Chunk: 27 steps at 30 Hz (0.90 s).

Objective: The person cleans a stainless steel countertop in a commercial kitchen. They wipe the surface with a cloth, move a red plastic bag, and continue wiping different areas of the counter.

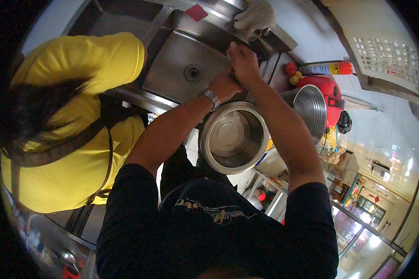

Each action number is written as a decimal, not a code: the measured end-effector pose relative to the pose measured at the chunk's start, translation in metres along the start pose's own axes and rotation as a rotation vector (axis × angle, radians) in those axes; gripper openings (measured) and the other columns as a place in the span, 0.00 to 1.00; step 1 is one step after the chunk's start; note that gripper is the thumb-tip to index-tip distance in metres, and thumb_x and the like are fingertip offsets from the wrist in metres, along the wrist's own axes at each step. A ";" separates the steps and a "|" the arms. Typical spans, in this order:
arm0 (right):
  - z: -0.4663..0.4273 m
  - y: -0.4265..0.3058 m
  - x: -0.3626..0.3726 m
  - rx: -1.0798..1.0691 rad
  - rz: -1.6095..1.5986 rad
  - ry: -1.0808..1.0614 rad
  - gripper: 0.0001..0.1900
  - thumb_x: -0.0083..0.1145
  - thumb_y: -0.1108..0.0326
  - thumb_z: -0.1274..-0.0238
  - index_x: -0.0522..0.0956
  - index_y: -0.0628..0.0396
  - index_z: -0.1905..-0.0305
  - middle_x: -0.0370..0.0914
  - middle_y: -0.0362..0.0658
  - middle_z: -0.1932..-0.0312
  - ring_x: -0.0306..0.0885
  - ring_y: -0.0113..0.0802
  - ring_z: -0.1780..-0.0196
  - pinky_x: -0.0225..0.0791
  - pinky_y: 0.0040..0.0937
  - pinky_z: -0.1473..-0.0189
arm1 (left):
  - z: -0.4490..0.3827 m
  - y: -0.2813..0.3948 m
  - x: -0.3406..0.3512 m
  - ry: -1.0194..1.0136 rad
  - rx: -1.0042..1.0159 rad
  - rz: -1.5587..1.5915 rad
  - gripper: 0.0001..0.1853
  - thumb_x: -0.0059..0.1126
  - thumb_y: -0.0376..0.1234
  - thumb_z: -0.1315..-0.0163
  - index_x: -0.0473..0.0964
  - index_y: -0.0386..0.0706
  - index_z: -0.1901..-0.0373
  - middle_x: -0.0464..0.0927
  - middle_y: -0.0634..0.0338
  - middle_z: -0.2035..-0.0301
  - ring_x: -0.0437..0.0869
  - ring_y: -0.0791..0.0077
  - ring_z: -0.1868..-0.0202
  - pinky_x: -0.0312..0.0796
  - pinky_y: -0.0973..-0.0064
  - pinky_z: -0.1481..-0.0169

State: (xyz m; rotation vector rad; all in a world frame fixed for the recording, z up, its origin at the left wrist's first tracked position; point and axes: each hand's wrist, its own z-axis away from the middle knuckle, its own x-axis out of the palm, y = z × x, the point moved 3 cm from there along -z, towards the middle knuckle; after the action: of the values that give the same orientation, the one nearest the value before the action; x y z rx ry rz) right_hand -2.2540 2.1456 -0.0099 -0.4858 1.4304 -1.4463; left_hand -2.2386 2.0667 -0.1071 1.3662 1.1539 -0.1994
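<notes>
My left hand (pixel 225 87), with a metal-banded watch at the wrist, is curled beside the right rim of a stainless steel sink (pixel 174 62). Close above and touching or nearly touching it, my right hand (pixel 243 62) has its fingers bent. A little dark red shows between the hands, but what it is cannot be told. Below my wrists, between my forearms, stands a round metal pot (pixel 230 134) with a thick rim; its inside looks empty. The sink's drain (pixel 193 72) lies left of my hands. A red cloth or pad (pixel 196 13) is on the sink's far edge.
A co-worker in a yellow shirt (pixel 66 167) stands close at my left. Cloth gloves or a rag (pixel 256 17) lie beyond my right hand. On the right are a tall metal pot (pixel 312 111), a red appliance (pixel 330 94), a spray can (pixel 326 68) and a plastic basket (pixel 387 59).
</notes>
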 end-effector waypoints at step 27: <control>0.116 -0.030 -0.018 -0.212 -0.392 0.149 0.19 0.73 0.64 0.42 0.78 0.63 0.52 0.81 0.40 0.59 0.78 0.29 0.56 0.73 0.32 0.50 | 0.075 0.046 -0.123 0.338 -0.227 -0.102 0.61 0.77 0.52 0.55 0.51 0.30 0.27 0.71 0.35 0.41 0.76 0.42 0.40 0.70 0.56 0.35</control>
State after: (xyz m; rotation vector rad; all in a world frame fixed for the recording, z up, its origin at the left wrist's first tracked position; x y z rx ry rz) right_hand -2.1610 2.0960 0.0493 -0.8435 1.6841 -1.6725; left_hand -2.2259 1.9571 -0.0039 1.1675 1.4814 0.0931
